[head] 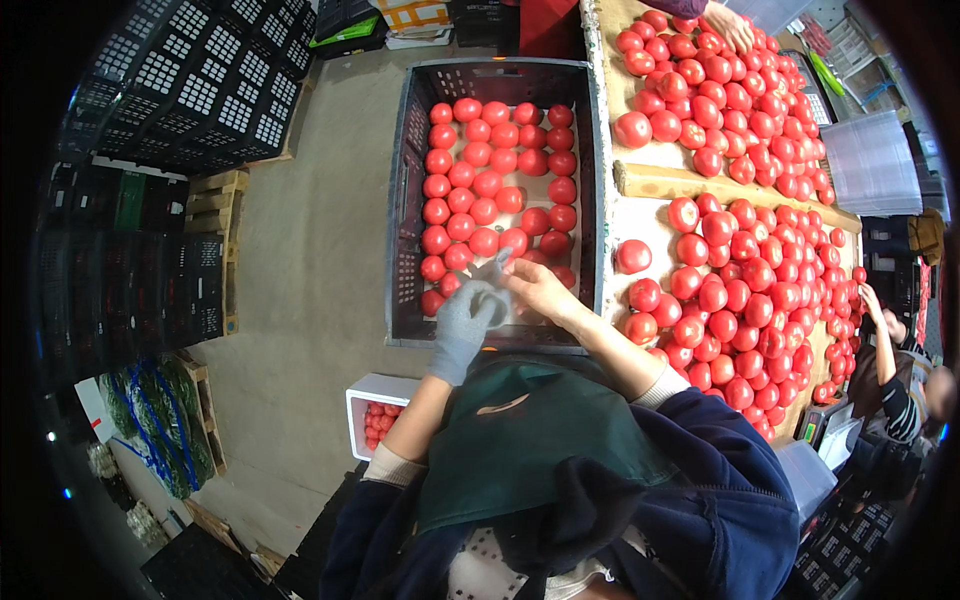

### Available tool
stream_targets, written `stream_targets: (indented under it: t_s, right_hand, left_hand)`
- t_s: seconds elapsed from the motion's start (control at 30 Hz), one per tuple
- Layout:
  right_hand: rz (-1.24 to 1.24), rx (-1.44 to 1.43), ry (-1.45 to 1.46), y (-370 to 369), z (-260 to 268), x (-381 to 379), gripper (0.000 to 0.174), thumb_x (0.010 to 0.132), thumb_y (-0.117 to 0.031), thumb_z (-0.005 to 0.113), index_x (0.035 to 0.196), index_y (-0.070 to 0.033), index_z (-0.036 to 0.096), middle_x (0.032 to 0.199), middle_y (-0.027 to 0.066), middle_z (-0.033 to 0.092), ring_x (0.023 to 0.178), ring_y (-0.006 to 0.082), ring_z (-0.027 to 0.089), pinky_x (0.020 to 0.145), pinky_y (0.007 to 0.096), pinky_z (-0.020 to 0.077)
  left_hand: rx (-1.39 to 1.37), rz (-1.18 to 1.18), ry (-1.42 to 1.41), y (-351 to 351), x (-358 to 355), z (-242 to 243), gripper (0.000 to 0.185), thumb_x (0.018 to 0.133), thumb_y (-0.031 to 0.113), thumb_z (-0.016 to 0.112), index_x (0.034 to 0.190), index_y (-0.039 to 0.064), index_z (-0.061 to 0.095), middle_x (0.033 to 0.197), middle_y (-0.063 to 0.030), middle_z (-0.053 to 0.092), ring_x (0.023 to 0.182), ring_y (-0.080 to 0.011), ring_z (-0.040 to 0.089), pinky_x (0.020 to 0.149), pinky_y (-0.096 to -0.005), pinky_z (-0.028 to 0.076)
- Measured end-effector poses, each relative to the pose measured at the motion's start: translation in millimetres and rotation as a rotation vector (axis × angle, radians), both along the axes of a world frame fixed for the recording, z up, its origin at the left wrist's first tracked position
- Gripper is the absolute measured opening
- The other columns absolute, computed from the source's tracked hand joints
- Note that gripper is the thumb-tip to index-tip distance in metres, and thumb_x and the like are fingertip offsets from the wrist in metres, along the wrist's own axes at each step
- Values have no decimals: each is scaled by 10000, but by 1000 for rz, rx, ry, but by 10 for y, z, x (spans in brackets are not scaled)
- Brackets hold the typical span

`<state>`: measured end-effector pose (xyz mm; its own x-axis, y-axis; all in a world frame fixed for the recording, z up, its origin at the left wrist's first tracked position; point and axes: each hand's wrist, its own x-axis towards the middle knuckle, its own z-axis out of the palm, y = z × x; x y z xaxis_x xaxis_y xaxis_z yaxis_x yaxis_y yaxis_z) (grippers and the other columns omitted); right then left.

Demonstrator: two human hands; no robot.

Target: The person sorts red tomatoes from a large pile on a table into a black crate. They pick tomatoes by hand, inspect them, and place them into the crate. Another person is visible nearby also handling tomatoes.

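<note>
My left hand wears a grey knit glove and grips a second, loose grey glove, blurred in places. My bare right hand pinches that loose glove near its upper end. Both hands are above the near end of a black plastic crate. Inside this crate, red tomatoes lie in rows on a pale liner; the loose glove and my hands hide some of them.
To the right, a sorting table bears heaped tomatoes, split by a wooden divider. Another person's hand reaches in at the top; a second person works at the far right. Stacked crates and a foam box stand left.
</note>
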<state>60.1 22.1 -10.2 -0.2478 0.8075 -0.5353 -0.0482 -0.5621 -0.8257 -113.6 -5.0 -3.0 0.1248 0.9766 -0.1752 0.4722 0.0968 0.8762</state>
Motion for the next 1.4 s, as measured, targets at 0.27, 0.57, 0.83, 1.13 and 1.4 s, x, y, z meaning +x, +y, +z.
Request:
stream_targets:
  t_s: [0.27, 0.57, 0.83, 1.13, 1.4]
  right_hand:
    - [-71, 758, -535, 20, 231, -73, 186, 903, -165, 633, 955, 0, 565, 844, 100, 584, 760, 230, 596, 684, 326, 488]
    - [540, 736, -507, -271, -176, -113, 197, 805, -57, 617, 991, -20, 566, 926, 176, 618, 839, 360, 638, 744, 419, 519]
    - [-384, -478, 1039, 261, -438, -253, 404, 1022, -219, 433, 1376, -25, 437, 1335, 147, 537, 1233, 270, 522, 1043, 415, 437]
    - [-42, -59, 1532, 403, -940, -589, 519, 959, -347, 513, 1385, -65, 424, 1378, 115, 486, 1324, 260, 409, 1098, 454, 333]
    - [-444, 353, -539, 718, -1741, 38, 547, 796, -26, 571, 1325, -75, 440, 1129, 170, 584, 945, 319, 627, 849, 383, 518]
  left_hand:
    - [-22, 57, 71, 40, -38, -85, 171, 884, 162, 644, 997, 39, 610, 780, -61, 628, 696, -125, 599, 626, -309, 501]
    - [-195, 136, -355, 40, 31, -48, 107, 915, 159, 611, 937, 54, 607, 809, -14, 614, 702, -89, 563, 608, -244, 453]
    - [-53, 4, -191, -88, 260, -300, 100, 880, 102, 659, 910, 27, 600, 778, -32, 582, 720, -97, 524, 681, -272, 467]
    - [-147, -337, -285, -145, 387, -414, 130, 870, 111, 671, 923, 18, 598, 777, -54, 582, 706, -101, 525, 663, -282, 469]
    - [-440, -373, -465, 63, 492, -404, 119, 904, 111, 618, 988, 27, 607, 875, -98, 615, 794, -180, 587, 747, -311, 485]
